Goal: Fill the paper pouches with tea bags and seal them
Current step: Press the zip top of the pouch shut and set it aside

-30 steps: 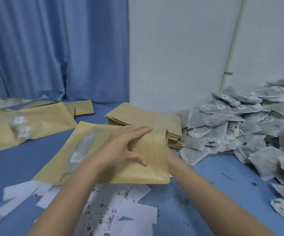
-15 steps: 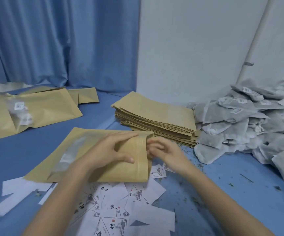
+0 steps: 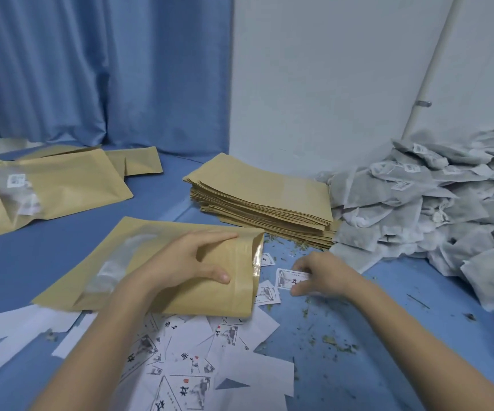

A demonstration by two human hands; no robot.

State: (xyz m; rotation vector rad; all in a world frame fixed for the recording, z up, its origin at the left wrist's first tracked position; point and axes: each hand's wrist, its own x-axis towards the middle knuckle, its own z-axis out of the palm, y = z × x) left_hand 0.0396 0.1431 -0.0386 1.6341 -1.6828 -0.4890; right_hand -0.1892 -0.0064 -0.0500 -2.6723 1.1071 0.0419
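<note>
My left hand [image 3: 191,264] grips open pouch [image 3: 162,262] near mouth, fingers curled over. My right hand [image 3: 318,272] pinches printed label [image 3: 288,277] on blue table [image 3: 388,351].

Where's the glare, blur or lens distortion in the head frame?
Head view: glare only on the shiny inner lip of the open pouch under the left hand; the pouches at far left are soft and smeared; wide-angle bending tilts the wall pipe; light is flat with faint shadows; the right hand on a small label stays fairly sharp.
</note>
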